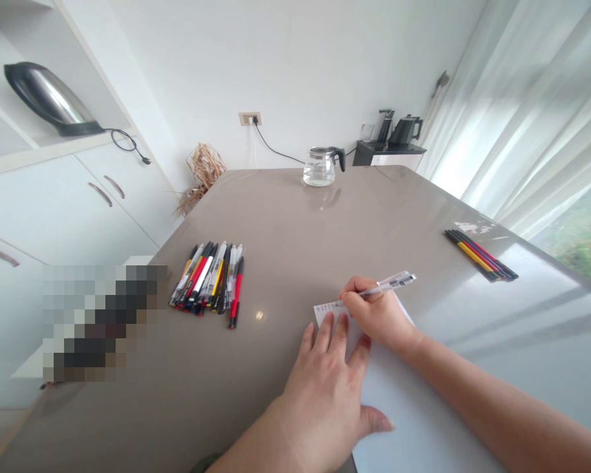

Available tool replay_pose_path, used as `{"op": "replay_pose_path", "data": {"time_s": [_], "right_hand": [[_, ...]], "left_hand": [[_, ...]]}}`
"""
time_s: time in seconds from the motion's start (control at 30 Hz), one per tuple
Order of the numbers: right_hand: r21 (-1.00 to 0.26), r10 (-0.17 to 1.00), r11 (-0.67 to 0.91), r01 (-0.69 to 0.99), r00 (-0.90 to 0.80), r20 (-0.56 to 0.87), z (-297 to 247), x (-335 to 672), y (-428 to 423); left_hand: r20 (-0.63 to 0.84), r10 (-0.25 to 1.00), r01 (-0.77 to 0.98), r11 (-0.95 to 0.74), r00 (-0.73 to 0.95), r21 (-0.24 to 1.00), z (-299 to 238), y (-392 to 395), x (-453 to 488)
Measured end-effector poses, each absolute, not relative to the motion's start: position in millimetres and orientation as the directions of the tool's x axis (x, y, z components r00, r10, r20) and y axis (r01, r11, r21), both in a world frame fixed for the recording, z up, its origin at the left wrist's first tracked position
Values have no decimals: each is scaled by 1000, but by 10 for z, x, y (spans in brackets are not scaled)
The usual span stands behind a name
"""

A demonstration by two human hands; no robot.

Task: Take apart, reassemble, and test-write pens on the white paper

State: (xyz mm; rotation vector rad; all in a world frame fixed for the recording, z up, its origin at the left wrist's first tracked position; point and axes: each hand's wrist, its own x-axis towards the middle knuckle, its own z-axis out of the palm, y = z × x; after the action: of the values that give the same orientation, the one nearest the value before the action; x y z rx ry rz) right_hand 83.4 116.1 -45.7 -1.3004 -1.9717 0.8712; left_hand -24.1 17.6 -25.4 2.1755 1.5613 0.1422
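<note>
My right hand (379, 315) grips a clear pen (396, 282), its tip down at the top left part of a white sheet of paper (398, 401). A short row of small marks runs along the sheet's upper edge, too small to read. Spread flat over the left side of the paper is my left hand (325, 387), fingers apart and holding nothing. Part of the sheet is hidden under both hands and the right forearm.
A pile of several mixed pens (209, 279) lies on the table (276, 230) to the left. Several more pens (480, 255) lie side by side at the right. A glass pot (319, 167) with clear liquid stands at the far edge. A blurred patch covers the left edge.
</note>
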Motion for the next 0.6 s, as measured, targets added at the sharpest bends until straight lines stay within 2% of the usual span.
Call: {"op": "replay_pose_path", "data": {"time_s": [0.6], "right_hand": [[-772, 933, 307, 557, -336, 129, -425, 819, 1139]], "left_hand": [[-165, 920, 868, -260, 356, 424, -265, 189, -234]]}}
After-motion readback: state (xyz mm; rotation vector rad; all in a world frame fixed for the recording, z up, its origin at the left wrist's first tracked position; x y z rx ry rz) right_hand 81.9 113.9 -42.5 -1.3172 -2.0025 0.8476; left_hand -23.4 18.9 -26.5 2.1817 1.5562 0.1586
